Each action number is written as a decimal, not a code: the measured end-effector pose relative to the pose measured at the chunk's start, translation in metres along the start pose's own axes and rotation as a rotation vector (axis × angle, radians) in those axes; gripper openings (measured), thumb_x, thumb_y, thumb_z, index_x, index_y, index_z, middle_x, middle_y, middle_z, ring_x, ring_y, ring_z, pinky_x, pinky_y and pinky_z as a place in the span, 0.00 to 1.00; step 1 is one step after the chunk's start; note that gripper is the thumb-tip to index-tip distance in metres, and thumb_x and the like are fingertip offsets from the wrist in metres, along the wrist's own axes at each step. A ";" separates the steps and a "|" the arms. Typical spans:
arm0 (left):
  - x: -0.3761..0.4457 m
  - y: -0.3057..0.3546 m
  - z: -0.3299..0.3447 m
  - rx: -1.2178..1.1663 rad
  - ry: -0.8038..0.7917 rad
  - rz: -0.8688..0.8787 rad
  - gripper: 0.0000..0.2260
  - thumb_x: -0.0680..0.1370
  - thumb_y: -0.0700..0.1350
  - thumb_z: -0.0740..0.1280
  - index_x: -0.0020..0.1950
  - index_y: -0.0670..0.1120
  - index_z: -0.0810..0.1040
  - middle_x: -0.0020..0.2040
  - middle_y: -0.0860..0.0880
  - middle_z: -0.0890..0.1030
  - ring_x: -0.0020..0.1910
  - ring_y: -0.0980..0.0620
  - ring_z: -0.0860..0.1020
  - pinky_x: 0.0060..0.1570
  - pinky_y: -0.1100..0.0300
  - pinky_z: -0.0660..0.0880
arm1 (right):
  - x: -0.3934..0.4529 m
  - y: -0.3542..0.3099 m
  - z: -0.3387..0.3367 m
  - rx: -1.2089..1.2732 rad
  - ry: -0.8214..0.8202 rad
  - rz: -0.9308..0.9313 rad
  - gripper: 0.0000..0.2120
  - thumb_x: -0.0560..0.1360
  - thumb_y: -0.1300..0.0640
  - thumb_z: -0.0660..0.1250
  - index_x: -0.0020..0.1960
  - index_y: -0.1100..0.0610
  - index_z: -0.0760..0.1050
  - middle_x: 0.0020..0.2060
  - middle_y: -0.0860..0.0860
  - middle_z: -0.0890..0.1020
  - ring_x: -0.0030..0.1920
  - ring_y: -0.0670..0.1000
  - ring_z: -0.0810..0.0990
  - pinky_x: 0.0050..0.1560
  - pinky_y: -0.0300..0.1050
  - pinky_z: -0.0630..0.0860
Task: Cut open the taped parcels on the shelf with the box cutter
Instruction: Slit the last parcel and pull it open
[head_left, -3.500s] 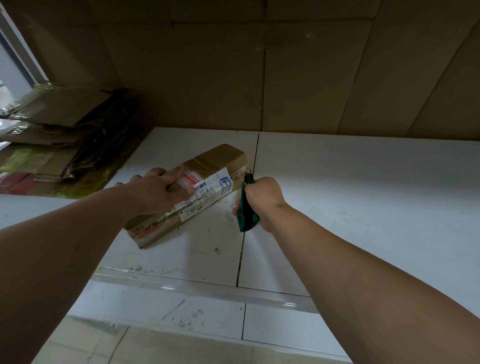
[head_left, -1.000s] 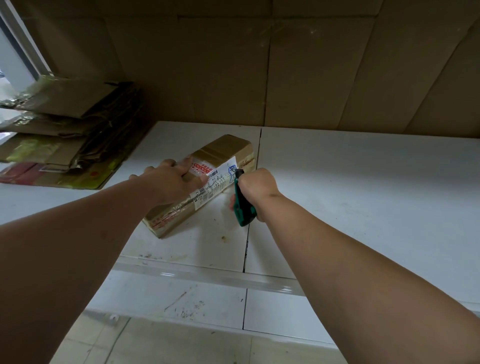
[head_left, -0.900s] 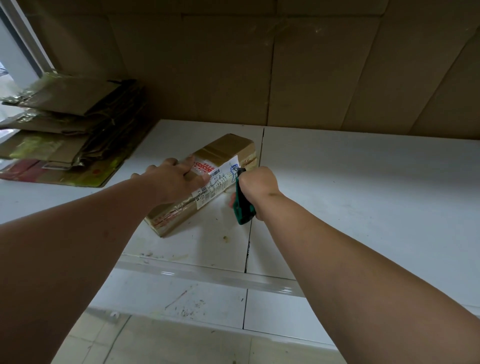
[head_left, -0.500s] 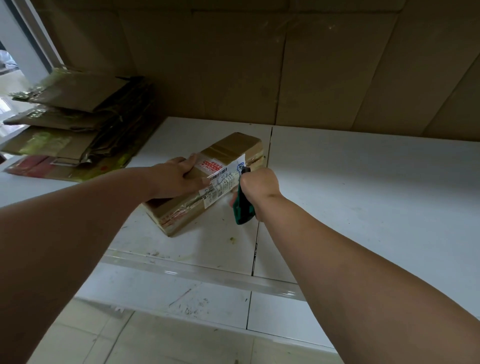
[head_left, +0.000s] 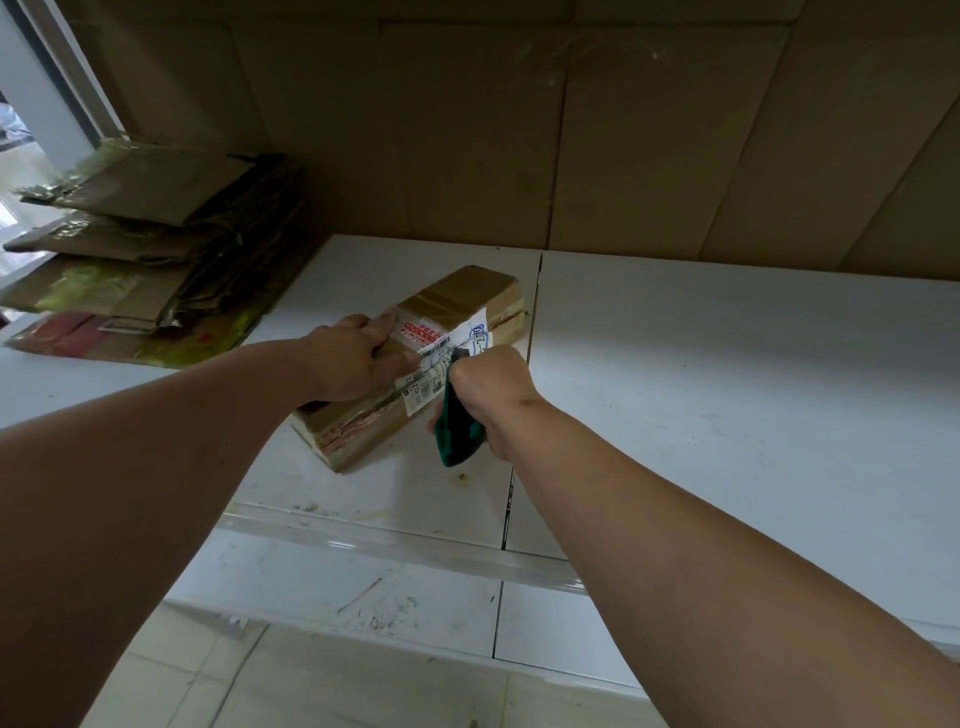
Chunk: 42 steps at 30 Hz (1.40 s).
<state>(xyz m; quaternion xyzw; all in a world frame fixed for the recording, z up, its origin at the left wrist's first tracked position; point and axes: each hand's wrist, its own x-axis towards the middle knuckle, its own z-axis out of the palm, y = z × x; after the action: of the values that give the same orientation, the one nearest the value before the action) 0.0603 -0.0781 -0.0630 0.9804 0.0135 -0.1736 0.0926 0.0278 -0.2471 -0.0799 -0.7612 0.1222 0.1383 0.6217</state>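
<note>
A long, brown cardboard parcel wrapped in clear tape (head_left: 415, 358) lies at an angle on the white shelf board (head_left: 727, 389), its far end close to the seam between two shelf panels and its near end pointing toward the front lip. The left hand (head_left: 358, 364) lies on top of it, palm down, fingers laid over the far long edge and thumb stretched along the top beside the white shipping label with red print and a barcode (head_left: 441, 358); it presses the parcel down. The right hand (head_left: 493, 395) is curled in a fist round the green-handled box cutter (head_left: 454, 421), fingers wrapped tight about the handle. The cutter's dark tip meets the parcel at the label, on the long edge nearest the fist; the blade itself is too small to make out.

To the right of the parcel the shelf runs wide and bare to the cardboard-lined back wall (head_left: 649, 130). To the left, well apart, sits a stack of flattened cardboard boxes (head_left: 145, 249). In front, a short stretch of board separates the parcel from the shelf's front edge (head_left: 395, 543).
</note>
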 end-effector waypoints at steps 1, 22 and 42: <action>0.000 0.000 0.000 0.010 0.008 -0.001 0.37 0.76 0.71 0.52 0.79 0.59 0.42 0.79 0.49 0.56 0.72 0.40 0.65 0.69 0.44 0.67 | -0.002 0.001 0.002 -0.014 0.003 -0.009 0.03 0.74 0.66 0.60 0.43 0.61 0.70 0.48 0.65 0.82 0.48 0.66 0.83 0.52 0.63 0.80; -0.046 -0.017 -0.008 -0.246 -0.125 0.099 0.41 0.66 0.70 0.64 0.77 0.67 0.51 0.80 0.59 0.45 0.76 0.46 0.58 0.69 0.52 0.63 | -0.020 -0.001 -0.003 -0.171 -0.051 -0.017 0.03 0.75 0.64 0.59 0.45 0.61 0.72 0.49 0.64 0.83 0.50 0.64 0.83 0.56 0.60 0.80; -0.045 -0.004 0.008 -0.058 0.050 0.087 0.32 0.79 0.64 0.59 0.79 0.59 0.52 0.80 0.53 0.44 0.77 0.46 0.54 0.72 0.56 0.55 | -0.069 0.015 -0.001 -0.192 -0.312 0.069 0.11 0.76 0.66 0.58 0.56 0.68 0.71 0.48 0.66 0.82 0.43 0.63 0.84 0.42 0.54 0.82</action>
<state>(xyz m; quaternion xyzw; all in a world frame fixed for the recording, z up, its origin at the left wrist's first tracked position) 0.0149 -0.0753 -0.0553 0.9810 -0.0218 -0.1443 0.1281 -0.0413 -0.2495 -0.0683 -0.7816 0.0367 0.2868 0.5527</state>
